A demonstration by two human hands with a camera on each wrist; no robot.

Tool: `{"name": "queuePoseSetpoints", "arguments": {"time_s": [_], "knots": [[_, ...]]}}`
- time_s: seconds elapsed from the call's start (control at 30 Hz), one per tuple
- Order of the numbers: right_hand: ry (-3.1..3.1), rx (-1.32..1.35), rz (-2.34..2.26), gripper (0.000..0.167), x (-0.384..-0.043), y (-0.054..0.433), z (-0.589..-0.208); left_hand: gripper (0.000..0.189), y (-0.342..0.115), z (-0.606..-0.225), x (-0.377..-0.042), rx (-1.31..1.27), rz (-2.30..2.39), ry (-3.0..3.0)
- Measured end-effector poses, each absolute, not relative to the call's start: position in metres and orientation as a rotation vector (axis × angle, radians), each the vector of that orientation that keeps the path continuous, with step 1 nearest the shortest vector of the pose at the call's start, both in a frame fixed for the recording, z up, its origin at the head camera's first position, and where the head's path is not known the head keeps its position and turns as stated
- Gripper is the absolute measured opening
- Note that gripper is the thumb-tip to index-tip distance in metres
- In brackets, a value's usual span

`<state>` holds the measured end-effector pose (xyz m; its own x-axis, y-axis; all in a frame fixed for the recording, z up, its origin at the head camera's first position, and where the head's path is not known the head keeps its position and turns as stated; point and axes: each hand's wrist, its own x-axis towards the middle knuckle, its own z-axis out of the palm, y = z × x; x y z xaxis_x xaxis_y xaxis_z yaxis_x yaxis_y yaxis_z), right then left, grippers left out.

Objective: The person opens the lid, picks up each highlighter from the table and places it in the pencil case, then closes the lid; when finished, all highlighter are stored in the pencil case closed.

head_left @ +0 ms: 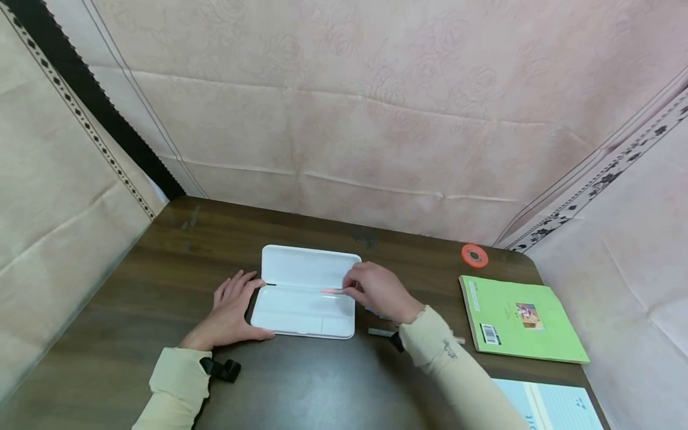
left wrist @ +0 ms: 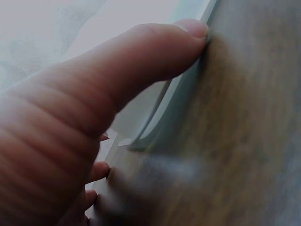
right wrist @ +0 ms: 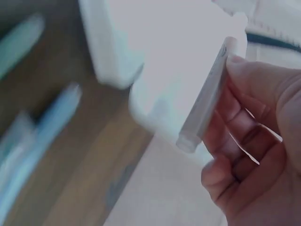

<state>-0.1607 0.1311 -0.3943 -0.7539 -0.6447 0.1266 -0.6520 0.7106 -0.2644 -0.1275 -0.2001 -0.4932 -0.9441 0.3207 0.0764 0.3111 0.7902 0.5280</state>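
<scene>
A white pencil case [head_left: 303, 307] lies on the table with its lid [head_left: 309, 266] tilted back from the hinge. Beside its left end, my left hand [head_left: 233, 313] rests with spread fingers, the thumb along the front corner. The left wrist view shows that straight thumb [left wrist: 155, 52] over the case's edge. My right hand [head_left: 381, 289] is above the case's right end, pinching a slim pale pen [right wrist: 207, 96] between thumb and fingers. From the head view the pen looks pinkish and points left across the case, near the hinge.
Right of the case, partly under my right forearm, lie a grey stick [head_left: 380, 332] and blue and green pens, the blue pen [right wrist: 51, 127] nearer the case. Farther right are a green book [head_left: 516, 319], a light blue book [head_left: 559, 406] and an orange tape roll [head_left: 465, 255]. Cloth walls enclose the table.
</scene>
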Motion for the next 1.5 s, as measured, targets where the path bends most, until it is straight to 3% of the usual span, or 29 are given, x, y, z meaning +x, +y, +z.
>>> {"name": "queuePoseSetpoints", "arguments": {"time_s": [0.27, 0.7, 1.23, 1.5], "knots": [[-2.925, 1.099, 0.333, 0.008, -0.159, 0.085, -0.420, 0.101, -0.195, -0.492, -0.130, 0.554, 0.893, 2.958], [-2.949, 1.033, 0.142, 0.005, -0.169, 0.072, -0.446, 0.102, -0.197, -0.496, -0.132, 0.562, 0.890, 2.966], [-2.959, 1.026, 0.334, 0.015, -0.166, 0.088, -0.432, 0.102, -0.199, -0.493, -0.130, 0.557, 0.871, 2.952], [-2.986, 0.920, 0.562, 0.007, -0.160, 0.127, -0.403, 0.102, -0.201, -0.495, -0.129, 0.550, 0.862, 2.965]]}}
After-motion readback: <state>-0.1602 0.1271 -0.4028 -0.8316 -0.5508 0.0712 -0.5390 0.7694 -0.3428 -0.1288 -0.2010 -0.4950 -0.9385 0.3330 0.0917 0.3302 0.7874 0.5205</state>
